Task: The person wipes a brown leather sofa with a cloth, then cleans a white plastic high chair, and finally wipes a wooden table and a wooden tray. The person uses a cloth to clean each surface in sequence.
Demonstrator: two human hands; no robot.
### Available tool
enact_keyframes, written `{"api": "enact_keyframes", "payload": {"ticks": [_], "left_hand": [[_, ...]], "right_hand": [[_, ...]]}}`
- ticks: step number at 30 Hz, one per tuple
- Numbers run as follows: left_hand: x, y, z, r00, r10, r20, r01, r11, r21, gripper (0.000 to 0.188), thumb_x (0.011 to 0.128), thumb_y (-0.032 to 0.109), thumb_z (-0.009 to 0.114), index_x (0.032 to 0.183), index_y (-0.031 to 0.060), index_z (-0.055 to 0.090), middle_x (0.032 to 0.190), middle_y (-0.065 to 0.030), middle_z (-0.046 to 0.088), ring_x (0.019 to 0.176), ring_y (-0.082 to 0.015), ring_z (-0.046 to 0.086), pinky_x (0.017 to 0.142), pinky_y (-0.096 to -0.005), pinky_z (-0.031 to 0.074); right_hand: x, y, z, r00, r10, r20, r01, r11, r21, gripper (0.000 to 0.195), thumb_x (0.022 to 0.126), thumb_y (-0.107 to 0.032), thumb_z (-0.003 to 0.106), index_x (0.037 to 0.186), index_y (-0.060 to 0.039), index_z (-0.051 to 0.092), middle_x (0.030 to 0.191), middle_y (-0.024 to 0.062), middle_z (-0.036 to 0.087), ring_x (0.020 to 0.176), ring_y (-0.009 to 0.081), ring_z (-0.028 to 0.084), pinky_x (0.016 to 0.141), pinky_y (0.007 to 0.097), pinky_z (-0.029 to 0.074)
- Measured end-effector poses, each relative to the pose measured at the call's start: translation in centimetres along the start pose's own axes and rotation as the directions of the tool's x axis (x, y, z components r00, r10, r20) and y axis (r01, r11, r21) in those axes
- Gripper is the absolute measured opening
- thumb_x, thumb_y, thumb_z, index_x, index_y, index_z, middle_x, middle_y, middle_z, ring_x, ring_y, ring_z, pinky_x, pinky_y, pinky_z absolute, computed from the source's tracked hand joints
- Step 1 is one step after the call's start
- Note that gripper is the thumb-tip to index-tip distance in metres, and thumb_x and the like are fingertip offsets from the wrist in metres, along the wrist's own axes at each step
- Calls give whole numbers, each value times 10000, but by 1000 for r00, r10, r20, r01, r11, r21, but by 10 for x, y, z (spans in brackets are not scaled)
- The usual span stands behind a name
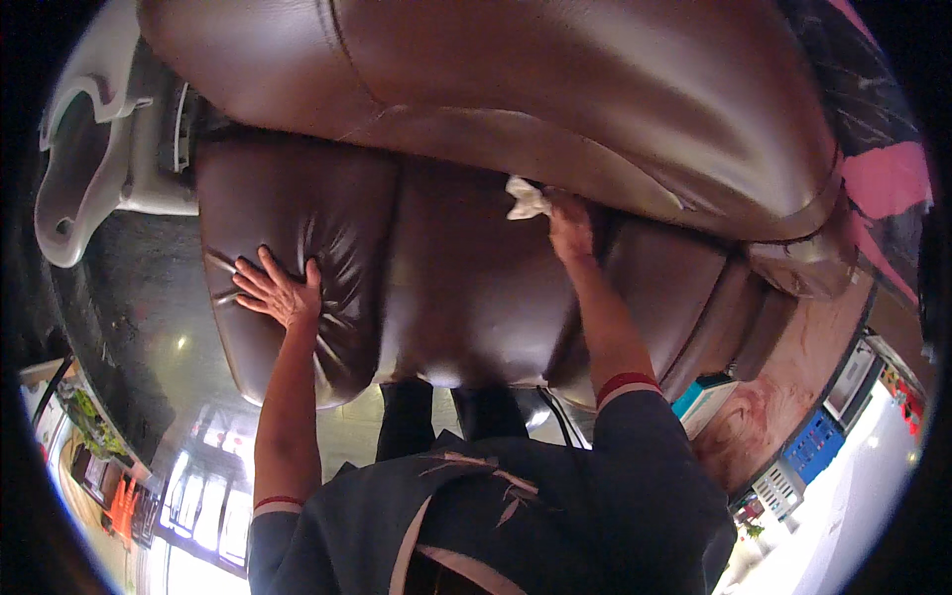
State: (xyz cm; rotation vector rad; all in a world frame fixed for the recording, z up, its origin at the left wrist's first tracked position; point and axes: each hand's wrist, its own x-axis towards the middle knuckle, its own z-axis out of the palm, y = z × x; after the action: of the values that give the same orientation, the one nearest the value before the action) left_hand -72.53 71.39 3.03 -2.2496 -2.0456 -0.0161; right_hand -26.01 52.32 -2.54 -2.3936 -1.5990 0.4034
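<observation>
My left hand (281,291) lies flat with fingers spread on the left section of a padded brown leather-like seat (476,282). Creases fan out in the cover around the palm. My right hand (571,227) grips a crumpled white cloth (527,198) near the back of the seat's middle section. The cloth touches the surface close to the seam under a large brown backrest (520,52). Some of my right fingers are hidden from view.
At the left end stands a grey basin (74,212) with a curved notch. A teal and white box (703,401) sits right of the seat on a marbled reddish surface (751,424). Farther right are a blue plastic basket (814,445) and a white basket (779,489). An orange stool (121,508) stands lower left.
</observation>
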Motion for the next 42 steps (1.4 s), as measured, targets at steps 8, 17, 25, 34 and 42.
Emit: {"api": "enact_keyframes", "payload": {"ticks": [8, 17, 25, 34, 42], "left_hand": [[-1, 0, -4, 995, -50, 81, 52, 999, -16, 985, 693, 645, 640, 1473, 168, 272, 1553, -248, 68, 1418, -485, 29, 1092, -674, 10], [7, 7, -27, 982, -62, 176, 82, 990, -111, 936, 710, 647, 631, 1466, 201, 307, 1554, -219, 108, 1419, -456, 71, 1092, -666, 36], [0, -14, -61, 987, -1, 161, 76, 883, -462, 731, 821, 584, 585, 1441, 253, 382, 1568, -151, 122, 1432, -420, 77, 1102, -648, 20], [-99, -230, -47, 631, -666, 399, 659, 188, -728, 564, 958, 461, 407, 1402, 115, 439, 1441, -144, 420, 1348, -313, 363, 1116, -439, 248], [-171, -273, -24, 385, -212, 898, 241, -916, -319, 758, 905, 707, 276, 1456, 191, 351, 1430, -100, 431, 1278, -323, 425, 1088, -486, 312]], "right_hand": [[-38, -1, 30, 856, 399, -329, -464, 874, -147, 366, 833, -73, 504, 1194, -38, 554, 1249, 180, 547, 1143, 332, 510, 966, 407, 403], [-4, -221, 64, 991, 80, 107, -85, 995, 43, 237, 817, -130, 554, 1034, -47, 602, 1024, 221, 591, 980, 424, 550, 840, 523, 434], [0, -335, -6, 977, 213, -23, -114, 606, 787, 373, 961, -201, 516, 1267, 13, 513, 1154, 108, 597, 1004, 190, 570, 870, 343, 453], [74, -507, 24, 914, -378, -146, 398, 772, 496, 336, 780, -80, 648, 1102, 1, 602, 1083, 211, 594, 998, 416, 540, 886, 486, 417], [-181, -558, 94, 351, -916, 197, 830, 401, 387, 392, 837, -217, 558, 1212, -126, 624, 1366, -3, 476, 1302, 235, 393, 1118, 441, 257]]}}
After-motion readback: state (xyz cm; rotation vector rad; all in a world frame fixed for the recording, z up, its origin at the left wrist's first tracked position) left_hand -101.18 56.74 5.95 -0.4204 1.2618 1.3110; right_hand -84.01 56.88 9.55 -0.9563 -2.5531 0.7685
